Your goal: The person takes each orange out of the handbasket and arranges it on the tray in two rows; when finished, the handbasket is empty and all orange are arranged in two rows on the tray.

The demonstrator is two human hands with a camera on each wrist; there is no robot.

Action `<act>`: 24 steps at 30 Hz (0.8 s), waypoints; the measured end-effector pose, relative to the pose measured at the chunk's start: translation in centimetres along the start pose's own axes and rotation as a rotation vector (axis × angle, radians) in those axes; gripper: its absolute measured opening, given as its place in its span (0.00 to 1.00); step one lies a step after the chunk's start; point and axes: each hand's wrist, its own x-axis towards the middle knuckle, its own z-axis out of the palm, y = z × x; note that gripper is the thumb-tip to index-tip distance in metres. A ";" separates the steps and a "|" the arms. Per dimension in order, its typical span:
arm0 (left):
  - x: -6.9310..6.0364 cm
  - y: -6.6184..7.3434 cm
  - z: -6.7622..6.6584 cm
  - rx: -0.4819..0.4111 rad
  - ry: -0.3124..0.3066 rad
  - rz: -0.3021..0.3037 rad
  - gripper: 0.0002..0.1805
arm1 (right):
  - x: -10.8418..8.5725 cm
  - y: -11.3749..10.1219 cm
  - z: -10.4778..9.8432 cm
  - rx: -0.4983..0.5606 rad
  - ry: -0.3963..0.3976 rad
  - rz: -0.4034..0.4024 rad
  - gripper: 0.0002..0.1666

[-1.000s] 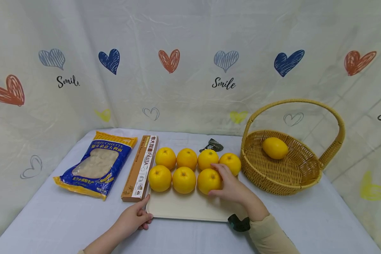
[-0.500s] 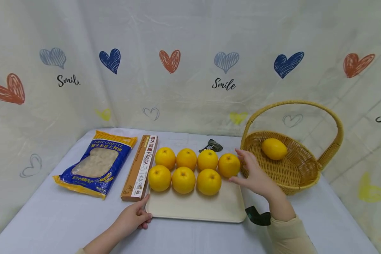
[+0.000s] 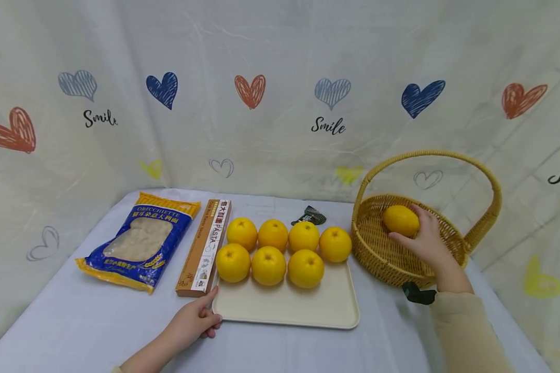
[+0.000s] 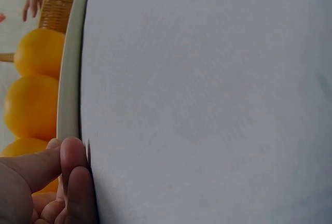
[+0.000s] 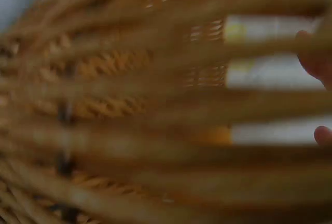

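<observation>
My left hand (image 3: 192, 322) pinches the front left corner of a cream tray (image 3: 289, 305); in the left wrist view the thumb and curled fingers (image 4: 75, 154) meet at the tray's rim (image 4: 70, 89). Two rows of oranges (image 3: 268, 266) stand on the tray. My right hand (image 3: 430, 239) reaches into a wicker basket (image 3: 387, 267), its fingers spread at the right side of a lemon (image 3: 400, 220) and its thumb near the lemon's lower front. Whether they touch it cannot be told. In the right wrist view, blurred basket weave (image 5: 155, 130) hides most of the hand; fingertips (image 5: 324, 135) show at the right.
Left of the tray lie a brown and white pasta box (image 3: 205, 248) and a blue and yellow bag of orecchiette (image 3: 140, 241). A small dark packet (image 3: 310, 215) lies behind the oranges. The basket's tall handle (image 3: 429, 154) arches over its opening.
My right hand has moved right, from an orange at the tray's front row, past the rightmost orange, into the basket beside the lemon. The oranges stay put; my left hand keeps the tray's corner.
</observation>
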 end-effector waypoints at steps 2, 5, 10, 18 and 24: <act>-0.1 -0.1 0.0 0.005 0.003 -0.011 0.40 | 0.6 0.9 0.4 -0.008 -0.010 0.033 0.57; -0.2 0.0 0.0 0.006 0.006 -0.019 0.40 | 1.3 2.1 0.9 -0.020 -0.030 0.070 0.58; 0.0 0.1 0.1 0.000 0.013 -0.004 0.38 | 2.1 3.7 1.3 -0.035 -0.041 0.067 0.59; 0.2 0.2 0.1 0.025 0.024 -0.023 0.39 | 2.3 3.9 1.4 -0.082 -0.138 0.082 0.60; 0.0 0.2 0.2 0.030 0.026 -0.039 0.39 | 2.1 3.5 1.5 -0.048 -0.131 0.131 0.56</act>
